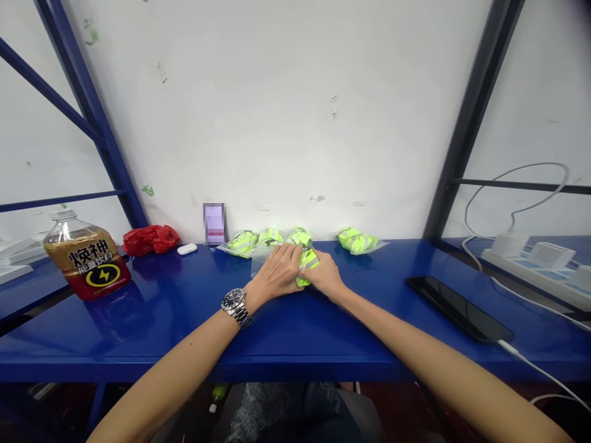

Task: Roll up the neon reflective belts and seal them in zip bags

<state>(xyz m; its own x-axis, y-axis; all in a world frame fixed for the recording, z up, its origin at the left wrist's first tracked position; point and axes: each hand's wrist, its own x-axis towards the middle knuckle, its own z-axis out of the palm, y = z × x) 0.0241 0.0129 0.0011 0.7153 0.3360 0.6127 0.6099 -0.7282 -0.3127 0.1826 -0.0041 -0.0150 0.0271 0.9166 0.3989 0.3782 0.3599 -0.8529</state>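
Note:
Both hands meet above the middle of the blue table, around a yellow-green bundle with grey reflective stripes (309, 261) in a clear plastic bag (261, 261). My left hand (280, 271), with a watch on its wrist, has its fingers curled over the bag and bundle. My right hand (327, 274) is wrapped round the bundle's right side, its fingers partly hidden. Behind the hands lie more bagged yellow-green bundles, one at the left (243, 242), and others close beside it. Another bagged bundle (356, 240) sits apart to the right, near the wall.
On the blue table (184, 332), a drink bottle (87, 255), red plastic bag (151, 239), white case (187, 249) and upright screen (215, 223) stand or lie at left. A black phone (457, 307) with a white cable lies right, near a power strip (540, 271).

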